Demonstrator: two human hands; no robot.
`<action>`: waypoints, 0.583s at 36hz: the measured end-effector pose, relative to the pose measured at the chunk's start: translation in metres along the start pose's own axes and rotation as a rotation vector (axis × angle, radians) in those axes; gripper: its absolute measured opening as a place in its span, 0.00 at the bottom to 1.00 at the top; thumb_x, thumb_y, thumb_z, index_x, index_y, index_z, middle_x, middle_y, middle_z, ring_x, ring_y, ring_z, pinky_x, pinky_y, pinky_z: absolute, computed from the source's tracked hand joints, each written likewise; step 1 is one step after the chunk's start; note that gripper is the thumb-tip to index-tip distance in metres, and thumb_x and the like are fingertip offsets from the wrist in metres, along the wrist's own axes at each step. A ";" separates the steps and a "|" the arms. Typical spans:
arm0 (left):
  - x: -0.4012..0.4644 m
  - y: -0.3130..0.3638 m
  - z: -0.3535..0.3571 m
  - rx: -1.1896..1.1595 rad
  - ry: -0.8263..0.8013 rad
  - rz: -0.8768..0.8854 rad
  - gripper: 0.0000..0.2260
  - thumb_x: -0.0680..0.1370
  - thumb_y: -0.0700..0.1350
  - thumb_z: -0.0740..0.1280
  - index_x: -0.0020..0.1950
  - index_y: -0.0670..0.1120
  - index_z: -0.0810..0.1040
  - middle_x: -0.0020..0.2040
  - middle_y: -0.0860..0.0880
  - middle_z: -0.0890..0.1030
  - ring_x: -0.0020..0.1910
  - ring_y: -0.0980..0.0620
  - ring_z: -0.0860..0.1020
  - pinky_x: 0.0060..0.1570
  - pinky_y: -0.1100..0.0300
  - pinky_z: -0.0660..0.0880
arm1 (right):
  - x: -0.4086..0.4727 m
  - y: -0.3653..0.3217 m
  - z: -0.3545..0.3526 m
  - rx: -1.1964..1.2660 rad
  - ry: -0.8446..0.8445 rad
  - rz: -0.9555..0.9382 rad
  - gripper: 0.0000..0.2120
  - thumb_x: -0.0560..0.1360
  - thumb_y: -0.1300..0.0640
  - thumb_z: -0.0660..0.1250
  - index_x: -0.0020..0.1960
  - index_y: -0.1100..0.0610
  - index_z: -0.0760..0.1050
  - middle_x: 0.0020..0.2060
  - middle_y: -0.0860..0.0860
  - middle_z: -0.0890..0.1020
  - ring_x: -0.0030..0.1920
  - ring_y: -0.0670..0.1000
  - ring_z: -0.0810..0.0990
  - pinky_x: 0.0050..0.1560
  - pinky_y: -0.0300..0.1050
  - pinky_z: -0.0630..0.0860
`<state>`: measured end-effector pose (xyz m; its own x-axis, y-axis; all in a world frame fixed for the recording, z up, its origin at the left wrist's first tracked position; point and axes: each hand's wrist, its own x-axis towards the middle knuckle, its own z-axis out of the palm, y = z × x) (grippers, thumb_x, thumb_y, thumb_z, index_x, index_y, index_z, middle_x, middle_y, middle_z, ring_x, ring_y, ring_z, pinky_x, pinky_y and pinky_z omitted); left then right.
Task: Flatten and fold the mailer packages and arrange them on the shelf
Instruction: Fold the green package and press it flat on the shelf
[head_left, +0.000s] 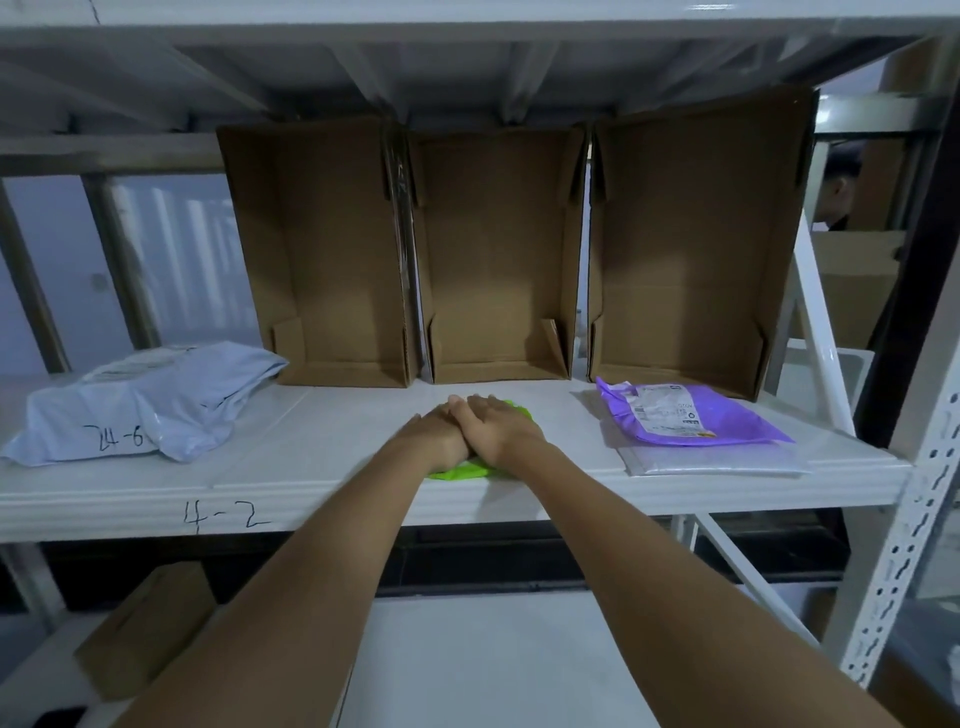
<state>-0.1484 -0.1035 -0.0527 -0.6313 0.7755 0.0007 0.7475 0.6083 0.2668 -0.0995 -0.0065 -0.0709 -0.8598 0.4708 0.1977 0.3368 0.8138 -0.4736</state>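
White shelf (322, 483): flat-fingered left hand (439, 434) and right hand (501, 428) press green mailer (460, 470) (purple mailer (691, 415) flattened; pale-blue mailers (150, 400) remain).

White metal racking (914, 499) fills the frame under dim, cool light; three open cardboard bins (498, 260) line the rear, another carton (145, 629) sits lower left, more boxes (857, 280) at right.

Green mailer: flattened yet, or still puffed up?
Pressed flat. Both hands, left under right, lie stacked on the green mailer; only thin edges show. Folded: cannot tell.
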 end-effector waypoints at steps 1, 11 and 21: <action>0.002 -0.002 0.001 0.005 -0.004 0.002 0.24 0.81 0.56 0.52 0.77 0.53 0.57 0.75 0.48 0.64 0.72 0.48 0.64 0.72 0.50 0.59 | 0.002 0.003 0.000 -0.016 -0.006 0.025 0.33 0.79 0.36 0.40 0.73 0.53 0.67 0.70 0.54 0.70 0.70 0.53 0.66 0.65 0.52 0.64; 0.004 -0.001 0.001 0.053 -0.017 -0.025 0.25 0.80 0.60 0.51 0.77 0.54 0.57 0.76 0.49 0.60 0.73 0.48 0.62 0.73 0.49 0.57 | 0.006 0.012 -0.004 -0.149 -0.090 0.038 0.44 0.70 0.29 0.31 0.76 0.49 0.61 0.73 0.53 0.67 0.72 0.54 0.64 0.68 0.56 0.63; 0.012 -0.006 0.008 0.085 0.046 0.021 0.23 0.80 0.57 0.51 0.75 0.55 0.61 0.73 0.48 0.65 0.71 0.49 0.64 0.71 0.48 0.58 | 0.005 0.012 -0.003 -0.131 -0.044 0.049 0.49 0.65 0.27 0.30 0.74 0.49 0.65 0.70 0.54 0.70 0.69 0.55 0.67 0.65 0.55 0.66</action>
<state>-0.1585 -0.0968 -0.0619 -0.6228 0.7808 0.0500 0.7742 0.6058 0.1835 -0.0988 0.0069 -0.0727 -0.8561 0.4981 0.1381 0.4234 0.8290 -0.3654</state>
